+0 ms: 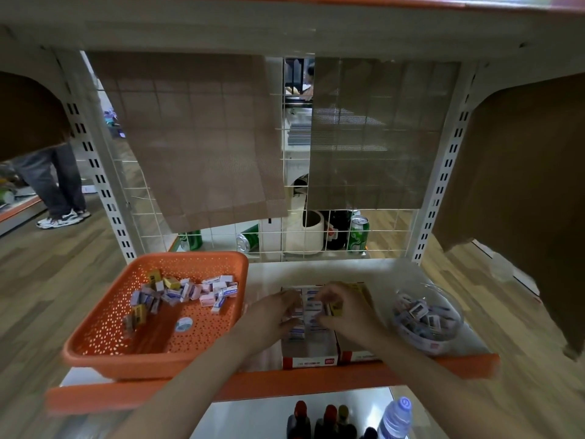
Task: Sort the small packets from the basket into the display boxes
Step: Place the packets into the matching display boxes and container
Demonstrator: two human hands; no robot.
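A: Both hands are over the display boxes [308, 361], mid-frame. The right hand [343, 308] pinches a yellow packet [334, 308] between thumb and fingertips, poised above the rows.
B: And the left hand [273, 313]?
A: Its fingers curl down onto the white packets [308, 307] filed in the box. Whether it grips one or only steadies the row, I cannot tell; it's too blurred.
B: Steadying would make sense, I'd say, to hold a gap for the newcomer.
A: Left of the hands, the orange basket [158, 362] holds a loose heap of packets [186, 291] awaiting sorting. At right, a clear bowl [441, 345] holds more. Everything sits on the shelf [316, 384].
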